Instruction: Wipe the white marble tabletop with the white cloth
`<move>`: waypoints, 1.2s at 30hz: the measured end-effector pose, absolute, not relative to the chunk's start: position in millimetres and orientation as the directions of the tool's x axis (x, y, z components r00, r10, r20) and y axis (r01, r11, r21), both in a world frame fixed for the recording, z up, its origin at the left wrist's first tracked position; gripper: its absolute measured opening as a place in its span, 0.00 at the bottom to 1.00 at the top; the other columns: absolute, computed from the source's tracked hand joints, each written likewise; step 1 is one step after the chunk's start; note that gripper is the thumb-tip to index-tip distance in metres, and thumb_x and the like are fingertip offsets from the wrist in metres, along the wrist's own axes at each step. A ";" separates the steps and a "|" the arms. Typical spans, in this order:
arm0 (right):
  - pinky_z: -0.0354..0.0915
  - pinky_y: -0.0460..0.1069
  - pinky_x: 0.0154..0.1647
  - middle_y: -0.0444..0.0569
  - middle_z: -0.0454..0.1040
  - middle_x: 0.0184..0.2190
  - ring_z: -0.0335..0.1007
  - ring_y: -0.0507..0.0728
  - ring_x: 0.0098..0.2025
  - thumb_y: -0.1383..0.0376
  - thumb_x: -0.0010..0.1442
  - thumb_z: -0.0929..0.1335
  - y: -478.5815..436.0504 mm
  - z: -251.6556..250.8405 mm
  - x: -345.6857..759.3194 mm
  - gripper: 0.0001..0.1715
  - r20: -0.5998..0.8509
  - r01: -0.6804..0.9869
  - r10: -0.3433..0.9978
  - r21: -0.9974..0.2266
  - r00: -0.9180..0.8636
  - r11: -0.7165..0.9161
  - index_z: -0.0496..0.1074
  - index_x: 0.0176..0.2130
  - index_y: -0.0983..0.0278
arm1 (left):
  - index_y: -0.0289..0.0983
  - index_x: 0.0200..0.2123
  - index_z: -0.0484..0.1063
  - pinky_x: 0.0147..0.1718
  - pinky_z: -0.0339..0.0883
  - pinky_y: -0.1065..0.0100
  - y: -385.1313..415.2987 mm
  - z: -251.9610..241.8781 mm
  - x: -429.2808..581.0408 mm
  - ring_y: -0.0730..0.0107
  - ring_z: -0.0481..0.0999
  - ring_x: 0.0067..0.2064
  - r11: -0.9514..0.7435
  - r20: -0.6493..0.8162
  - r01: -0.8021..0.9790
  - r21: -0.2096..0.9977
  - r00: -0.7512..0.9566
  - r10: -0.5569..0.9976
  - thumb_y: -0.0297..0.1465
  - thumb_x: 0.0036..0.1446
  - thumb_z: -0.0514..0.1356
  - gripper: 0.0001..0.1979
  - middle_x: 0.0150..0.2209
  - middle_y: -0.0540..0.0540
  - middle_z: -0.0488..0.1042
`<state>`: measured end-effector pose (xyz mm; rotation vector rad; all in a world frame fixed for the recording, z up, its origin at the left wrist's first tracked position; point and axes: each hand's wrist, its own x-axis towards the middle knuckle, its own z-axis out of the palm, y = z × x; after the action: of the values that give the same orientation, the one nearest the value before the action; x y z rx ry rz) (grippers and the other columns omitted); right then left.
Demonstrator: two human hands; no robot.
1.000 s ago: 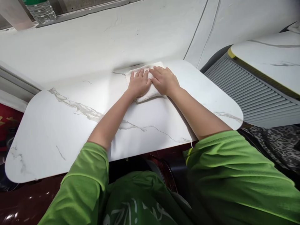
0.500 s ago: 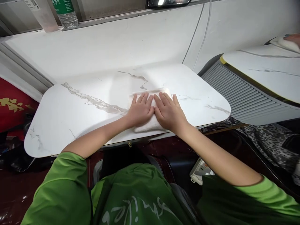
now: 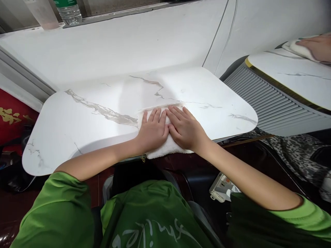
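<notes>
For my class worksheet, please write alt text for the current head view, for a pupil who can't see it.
A person's left hand and right hand press side by side on a white cloth at the near edge of a white table. Beyond it, a bottle stands on a ledge; at right, another person's hand is at a second table.

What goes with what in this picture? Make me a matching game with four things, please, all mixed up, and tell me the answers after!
Things:
1. Cloth
2. Labelled bottle
3. Tabletop
4. Shirt

Where or what:
A. White with greyish veins
B. Green with pale writing on the front, on the person's body
C. Pressed under the left hand and right hand
D. Standing on the ledge

Right pairs: 1-C, 2-D, 3-A, 4-B
</notes>
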<state>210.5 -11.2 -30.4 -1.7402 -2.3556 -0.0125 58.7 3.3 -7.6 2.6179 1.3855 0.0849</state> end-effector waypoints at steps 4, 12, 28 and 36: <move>0.49 0.64 0.74 0.60 0.62 0.69 0.55 0.65 0.72 0.63 0.68 0.54 8.9 -34.3 209.7 0.35 0.218 0.936 0.938 -0.169 -0.270 0.309 0.62 0.68 0.75 | 0.27 0.72 0.52 0.74 0.35 0.51 19.6 -3.1 58.2 0.57 0.46 0.76 -0.516 -0.066 0.833 0.200 0.537 0.841 0.30 0.72 0.44 0.29 0.74 0.36 0.49; 0.49 0.64 0.73 0.52 0.61 0.70 0.53 0.63 0.73 0.64 0.69 0.53 66.4 -41.0 197.8 0.35 0.258 0.940 0.943 -0.211 -0.211 0.268 0.58 0.71 0.63 | 0.33 0.73 0.52 0.72 0.35 0.40 81.4 -6.4 58.2 0.56 0.46 0.76 -0.433 -0.088 0.859 0.274 0.470 0.878 0.28 0.69 0.41 0.30 0.75 0.39 0.48; 0.45 0.62 0.74 0.51 0.57 0.72 0.50 0.62 0.74 0.63 0.69 0.49 199.1 -38.8 188.1 0.36 0.174 0.959 0.971 -0.203 -0.166 0.200 0.59 0.70 0.67 | 0.45 0.66 0.64 0.71 0.42 0.48 214.9 -26.5 51.1 0.60 0.58 0.71 -0.440 0.127 0.840 0.317 0.422 0.898 0.29 0.68 0.44 0.26 0.70 0.46 0.62; 0.49 0.63 0.71 0.50 0.66 0.67 0.58 0.63 0.68 0.56 0.69 0.45 234.6 -39.8 193.0 0.38 0.200 0.935 0.958 -0.248 -0.206 0.253 0.63 0.66 0.63 | 0.40 0.68 0.58 0.74 0.36 0.49 246.4 -28.3 57.7 0.57 0.52 0.71 -0.374 0.077 0.848 0.376 0.373 0.925 0.30 0.68 0.42 0.27 0.72 0.52 0.57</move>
<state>193.0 234.6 -39.8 -1.7460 -2.2196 0.1039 57.7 246.4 -28.3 2.3629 1.5687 0.4021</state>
